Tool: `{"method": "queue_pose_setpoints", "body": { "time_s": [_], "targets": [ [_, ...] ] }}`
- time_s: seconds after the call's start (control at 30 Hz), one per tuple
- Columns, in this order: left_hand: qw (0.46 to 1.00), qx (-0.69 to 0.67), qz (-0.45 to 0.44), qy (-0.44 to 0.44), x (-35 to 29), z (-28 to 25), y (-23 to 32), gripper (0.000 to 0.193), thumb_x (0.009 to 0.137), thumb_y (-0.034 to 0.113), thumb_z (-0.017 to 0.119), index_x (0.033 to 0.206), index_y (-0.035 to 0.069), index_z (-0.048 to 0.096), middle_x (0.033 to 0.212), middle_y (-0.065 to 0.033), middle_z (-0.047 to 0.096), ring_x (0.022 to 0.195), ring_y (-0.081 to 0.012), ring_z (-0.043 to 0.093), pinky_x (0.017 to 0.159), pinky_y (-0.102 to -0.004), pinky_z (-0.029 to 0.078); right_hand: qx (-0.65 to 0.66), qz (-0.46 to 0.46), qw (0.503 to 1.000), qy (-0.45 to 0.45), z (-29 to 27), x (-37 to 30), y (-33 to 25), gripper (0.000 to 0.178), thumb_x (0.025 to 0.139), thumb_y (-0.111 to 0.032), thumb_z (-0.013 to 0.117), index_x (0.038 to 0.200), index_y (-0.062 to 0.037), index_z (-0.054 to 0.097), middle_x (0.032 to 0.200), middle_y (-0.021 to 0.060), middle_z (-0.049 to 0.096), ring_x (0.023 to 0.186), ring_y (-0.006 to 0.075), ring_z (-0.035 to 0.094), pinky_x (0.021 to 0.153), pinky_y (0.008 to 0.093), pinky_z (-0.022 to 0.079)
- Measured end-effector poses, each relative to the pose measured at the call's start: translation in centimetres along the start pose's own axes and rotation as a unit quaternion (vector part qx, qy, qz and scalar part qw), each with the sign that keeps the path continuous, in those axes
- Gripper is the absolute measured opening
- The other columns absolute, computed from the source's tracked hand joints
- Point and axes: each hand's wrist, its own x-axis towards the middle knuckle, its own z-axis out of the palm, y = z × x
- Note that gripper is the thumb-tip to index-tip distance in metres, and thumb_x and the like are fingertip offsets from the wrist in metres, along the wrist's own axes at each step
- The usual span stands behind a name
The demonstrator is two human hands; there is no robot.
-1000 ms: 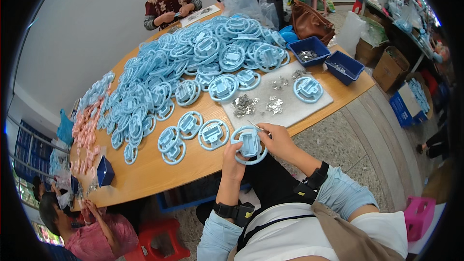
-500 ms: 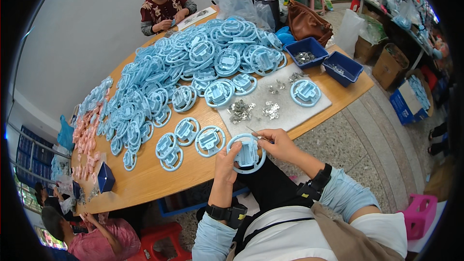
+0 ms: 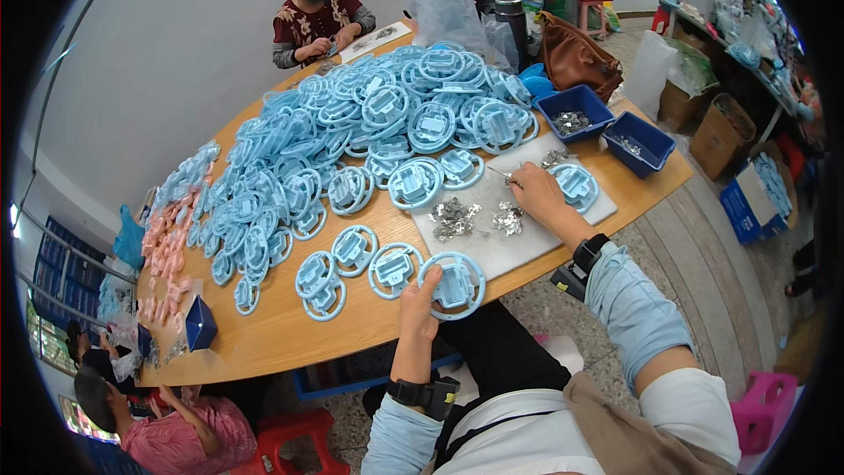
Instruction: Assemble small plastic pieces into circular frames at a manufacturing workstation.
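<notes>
Pinched in my left hand (image 3: 419,306), at the table's near edge, is a light-blue plastic steering-wheel-shaped part (image 3: 456,285), its recessed middle facing up. My right hand (image 3: 538,195) reaches over the pale grey mat (image 3: 527,251), fingers closed round a thin metal tool that looks like tweezers (image 3: 498,173). The tool's tip points left, above the mat near small silver metal pieces. One heap of metal pieces (image 3: 454,218) lies left of my right hand, a smaller heap (image 3: 507,219) just below it. Another blue wheel part (image 3: 576,186) rests on the mat, partly behind my right wrist.
A large pile of blue wheel parts (image 3: 378,105) covers the table's middle. Two dark-blue bins (image 3: 639,146) with metal pieces stand at the right, near a brown bag (image 3: 576,54). Pink parts (image 3: 171,242) lie at the left. A person (image 3: 318,22) works across the table.
My right hand has moved with the tool from the held wheel part up and forward over the mat. My left hand still holds the part. The view has shifted slightly.
</notes>
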Motion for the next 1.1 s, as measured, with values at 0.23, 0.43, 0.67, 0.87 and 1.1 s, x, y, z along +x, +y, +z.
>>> {"method": "queue_pose_setpoints", "body": {
  "time_s": [0.23,0.43,0.67,0.87,1.1],
  "targets": [
    [1.0,-0.002,0.009,0.0,0.0,0.1,0.2,0.023,0.083,0.017,0.061,0.097,-0.001,0.058,0.089,-0.0071,0.062,0.076,-0.0132,0.061,0.064,-0.0264,0.052,0.117,-0.019,0.993,-0.013,-1.8,-0.9,-2.1,0.01,0.074,-0.011,0.057,0.076,-0.0009,0.06,0.079,0.0151,0.057,0.07,0.0296,0.057,0.061,0.0372,0.045],
    [0.999,0.046,0.01,-0.009,0.9,-0.2,-0.3,0.023,0.084,0.019,0.059,0.098,0.001,0.059,0.089,-0.0053,0.063,0.076,-0.012,0.061,0.065,-0.0253,0.05,0.308,-0.092,0.941,-0.102,-0.5,-5.4,-7.3,0.013,0.072,-0.003,0.062,0.085,-0.0022,0.063,0.079,0.0105,0.061,0.06,0.0159,0.054,0.053,0.0271,0.042],
    [0.999,0.031,0.021,0.007,0.6,0.1,-0.3,0.025,0.085,0.019,0.058,0.1,0.0,0.058,0.087,-0.0045,0.062,0.074,-0.0121,0.06,0.061,-0.0243,0.05,0.252,-0.239,0.934,-0.088,0.8,-6.7,-10.0,0.022,0.071,-0.004,0.059,0.093,-0.0046,0.059,0.082,0.0107,0.06,0.071,0.0291,0.06,0.06,0.0358,0.048],
    [0.999,0.035,0.01,0.02,0.8,-0.2,-0.6,0.023,0.084,0.021,0.06,0.094,0.001,0.06,0.079,-0.002,0.061,0.066,-0.0087,0.058,0.053,-0.0213,0.046,0.077,-0.279,0.952,-0.095,0.4,-7.9,-11.0,0.023,0.07,-0.004,0.058,0.093,-0.0064,0.057,0.087,0.0074,0.059,0.066,0.0264,0.061,0.052,0.0333,0.048],
    [0.999,0.033,0.013,0.015,0.6,-0.2,-0.6,0.023,0.084,0.022,0.06,0.093,0.001,0.06,0.078,-0.0024,0.061,0.066,-0.0086,0.058,0.053,-0.0212,0.046,0.093,-0.219,0.97,-0.048,0.9,-9.3,-11.5,0.025,0.07,-0.006,0.059,0.095,-0.0065,0.058,0.092,0.0062,0.058,0.064,0.0259,0.06,0.054,0.0336,0.049]
  ]
}}
